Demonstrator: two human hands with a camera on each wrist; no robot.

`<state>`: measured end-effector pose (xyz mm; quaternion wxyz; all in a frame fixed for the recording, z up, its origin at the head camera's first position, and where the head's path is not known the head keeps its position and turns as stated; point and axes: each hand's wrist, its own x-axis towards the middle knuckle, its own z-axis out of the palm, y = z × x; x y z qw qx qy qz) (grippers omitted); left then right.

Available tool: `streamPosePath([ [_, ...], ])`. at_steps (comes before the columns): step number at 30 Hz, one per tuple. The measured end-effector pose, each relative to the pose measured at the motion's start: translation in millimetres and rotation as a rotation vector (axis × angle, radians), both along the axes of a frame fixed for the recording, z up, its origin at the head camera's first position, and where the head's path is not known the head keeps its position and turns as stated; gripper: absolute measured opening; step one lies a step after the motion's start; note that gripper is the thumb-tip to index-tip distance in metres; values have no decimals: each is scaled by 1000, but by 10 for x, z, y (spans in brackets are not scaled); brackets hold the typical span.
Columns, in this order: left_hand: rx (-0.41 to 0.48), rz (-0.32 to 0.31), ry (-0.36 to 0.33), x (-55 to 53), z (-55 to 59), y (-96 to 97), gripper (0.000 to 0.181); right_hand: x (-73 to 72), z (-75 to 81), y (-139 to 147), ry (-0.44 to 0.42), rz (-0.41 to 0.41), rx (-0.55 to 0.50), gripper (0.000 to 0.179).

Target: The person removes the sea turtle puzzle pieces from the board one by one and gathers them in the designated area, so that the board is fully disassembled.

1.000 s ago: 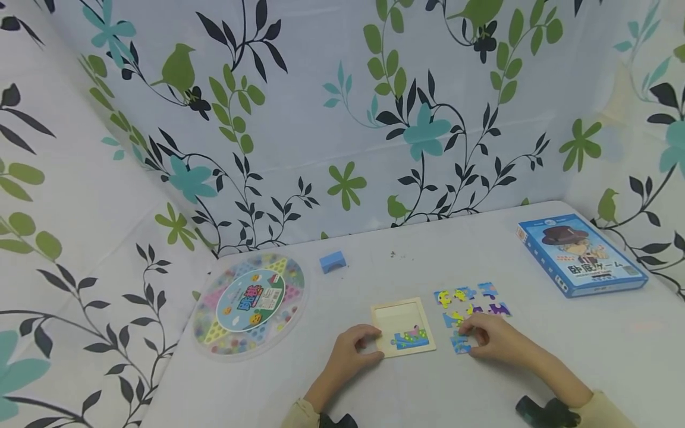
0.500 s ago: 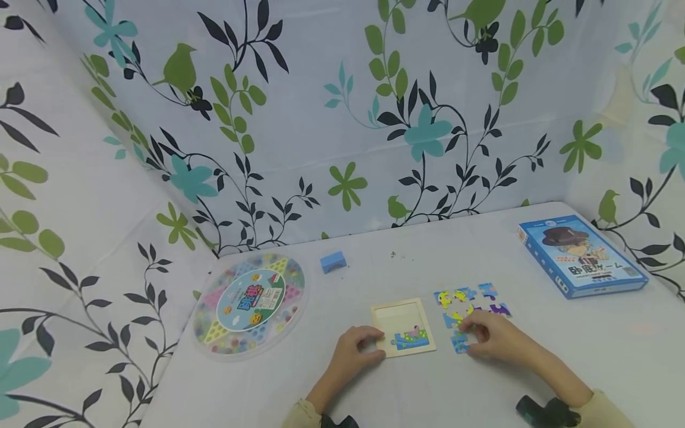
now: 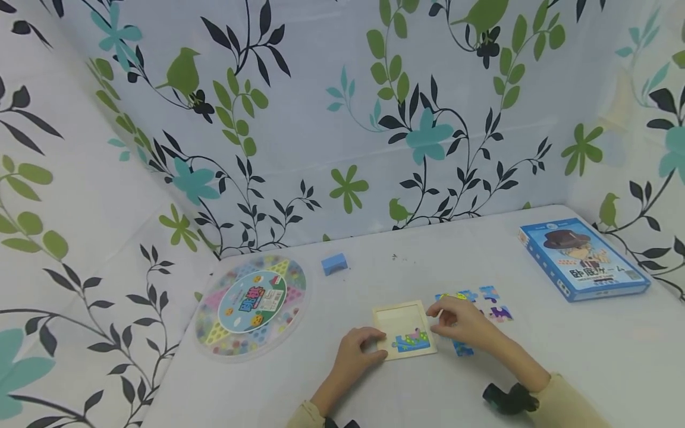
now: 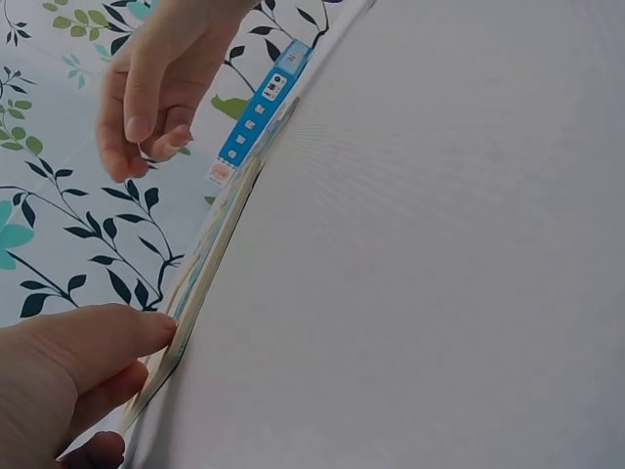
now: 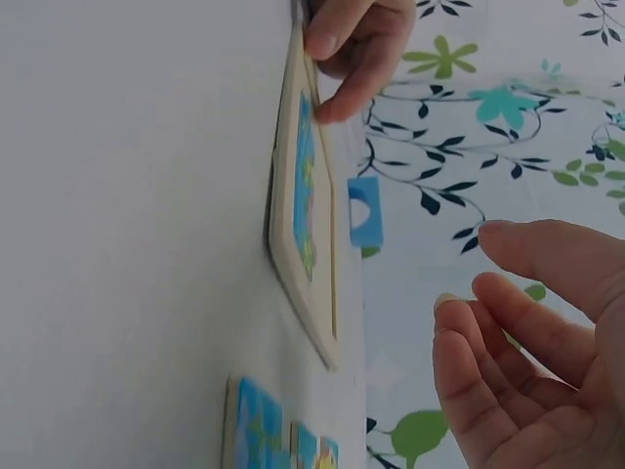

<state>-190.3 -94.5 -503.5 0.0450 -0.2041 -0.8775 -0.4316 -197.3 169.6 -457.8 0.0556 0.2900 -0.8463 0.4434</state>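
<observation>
A square wooden puzzle tray [image 3: 395,320] lies flat on the white table, with a few joined blue, green and pink pieces [image 3: 416,342] in its lower part. My left hand [image 3: 355,355] grips its left edge between thumb and fingers. My right hand [image 3: 467,324] hovers by the tray's right edge. In the right wrist view, the thumb and fingers of this right hand [image 5: 527,342] are apart, and I see nothing between them. Loose puzzle pieces [image 3: 501,312] lie to the right of the tray; the right hand hides some of them.
Behind the tray stands a small blue arched block [image 3: 334,264]. A round, clear-covered board game [image 3: 214,297] lies at the left. A blue game box [image 3: 585,258] is at the back right. Patterned cloth [image 3: 299,137] hangs behind the table.
My right hand has left the lower loose pieces and moved left to the tray's right edge. The left hand stays on the tray. The head view has shifted slightly.
</observation>
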Motion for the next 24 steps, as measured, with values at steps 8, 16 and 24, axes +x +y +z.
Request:
streamPosePath([
  [8,-8,-28,59,-28,-37,-24,25,-85,-36,-352,-72,46,-45,25],
  [16,-21,-56,102,-40,-53,-24,28,-80,-144,-458,-125,51,11,23],
  [24,-35,-58,45,-31,-36,-28,29,-58,-185,-492,-186,60,92,31],
])
